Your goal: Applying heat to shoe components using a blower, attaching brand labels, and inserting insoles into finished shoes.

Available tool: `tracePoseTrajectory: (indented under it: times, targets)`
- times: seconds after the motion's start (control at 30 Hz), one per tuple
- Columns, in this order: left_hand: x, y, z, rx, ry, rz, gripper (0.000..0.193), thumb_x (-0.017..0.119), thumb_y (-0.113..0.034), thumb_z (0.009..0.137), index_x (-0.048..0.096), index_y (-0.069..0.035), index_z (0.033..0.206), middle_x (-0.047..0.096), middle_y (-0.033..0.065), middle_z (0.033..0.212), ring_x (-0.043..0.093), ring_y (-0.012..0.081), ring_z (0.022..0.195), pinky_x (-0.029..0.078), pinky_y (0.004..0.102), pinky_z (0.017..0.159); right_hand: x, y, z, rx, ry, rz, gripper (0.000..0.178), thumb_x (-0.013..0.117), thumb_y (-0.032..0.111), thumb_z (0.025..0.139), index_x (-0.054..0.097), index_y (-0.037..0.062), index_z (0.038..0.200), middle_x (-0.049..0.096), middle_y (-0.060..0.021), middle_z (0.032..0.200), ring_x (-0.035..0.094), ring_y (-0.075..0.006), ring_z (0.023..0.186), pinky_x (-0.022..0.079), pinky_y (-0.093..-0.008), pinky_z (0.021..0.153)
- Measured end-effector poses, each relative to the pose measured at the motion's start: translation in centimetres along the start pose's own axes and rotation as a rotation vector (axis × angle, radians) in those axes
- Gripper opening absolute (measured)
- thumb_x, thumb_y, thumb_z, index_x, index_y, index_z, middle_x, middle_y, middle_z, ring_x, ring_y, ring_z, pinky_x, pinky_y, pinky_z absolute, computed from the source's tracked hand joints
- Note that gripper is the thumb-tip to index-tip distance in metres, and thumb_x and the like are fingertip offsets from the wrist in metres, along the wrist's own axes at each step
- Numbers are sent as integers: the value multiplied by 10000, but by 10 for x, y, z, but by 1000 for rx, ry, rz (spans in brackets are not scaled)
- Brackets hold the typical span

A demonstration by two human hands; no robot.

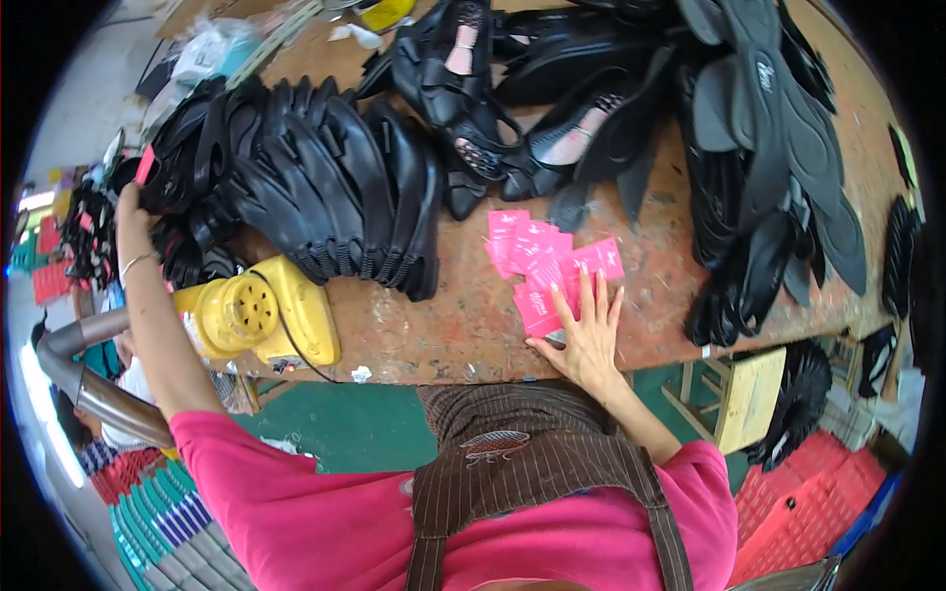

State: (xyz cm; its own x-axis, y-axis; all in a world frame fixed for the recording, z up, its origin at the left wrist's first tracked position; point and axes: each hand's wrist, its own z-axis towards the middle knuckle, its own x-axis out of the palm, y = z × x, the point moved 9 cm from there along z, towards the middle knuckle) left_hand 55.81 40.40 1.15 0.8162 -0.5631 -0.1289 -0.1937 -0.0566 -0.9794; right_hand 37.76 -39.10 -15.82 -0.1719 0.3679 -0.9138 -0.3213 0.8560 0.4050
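My right hand (591, 340) lies flat with its fingers spread over a loose pile of pink printed cards (537, 246) near the table's front edge. Far to the left, my left hand (134, 205) is closed on one pink card (146, 164), which sticks up beyond the fingertips against the black shoes there. A dense row of black shoes (330, 187) stands on edge between my arms, heels toward me. How deep the left fingers reach among the shoes at the end of that row is hard to see.
Behind the cards lie more black shoes (463, 98) with pink inside. Black insoles (759, 118) are heaped at the right. A yellow machine (301, 315) with a grey pipe (94, 369) sits at the front left. A wooden stool (749, 399) stands below the table's right side.
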Motion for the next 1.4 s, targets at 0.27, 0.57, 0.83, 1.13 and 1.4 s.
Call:
tracePoseTrajectory:
  times: [0.27, 0.57, 0.83, 1.13, 1.4]
  targets:
    - [43, -50, -192, 598, -397, 740, 978, 740, -435, 815, 260, 150, 1435, 274, 338, 1512, 335, 388, 1405, 299, 445, 1149, -26, -15, 52, -54, -105, -102, 669, 698, 436, 841, 509, 152, 1417, 285, -229, 1550, 158, -431, 1473, 78, -651, 1158]
    - [108, 136, -385, 159, 117, 48, 635, 815, -170, 809, 472, 60, 1291, 609, 144, 1237, 581, 191, 1099, 438, 318, 982, -56, 88, 66, -193, -304, 561, 433, 687, 93, 856, 585, 20, 1271, 558, -203, 1309, 501, -390, 1261, 391, -464, 1066]
    - [122, 113, -384, 488, 152, 430, 313, 795, -225, 765, 621, -27, 933, 684, 154, 874, 649, 290, 833, 457, 431, 929, -39, 188, 141, -266, -143, 983, 516, 640, 187, 938, 467, -54, 1360, 536, -252, 1326, 540, -378, 1230, 406, -410, 1068]
    - [193, 68, -517, 1040, 143, 795, 250, 649, -156, 747, 640, -39, 968, 611, 77, 890, 557, 282, 931, 286, 641, 1002, -33, 146, 175, 83, -122, 1070, 911, 790, 405, 807, 329, -36, 1457, 450, -241, 1294, 485, -331, 1168, 400, -413, 1012]
    - [156, 61, -550, 1029, 450, 159, 351, 700, -78, 807, 608, 27, 1128, 604, 160, 1151, 592, 291, 1116, 277, 555, 1125, -34, 143, 175, -33, 31, 1263, 844, 659, 10, 822, 194, 26, 1527, 463, -237, 1395, 500, -328, 1260, 381, -382, 1075]
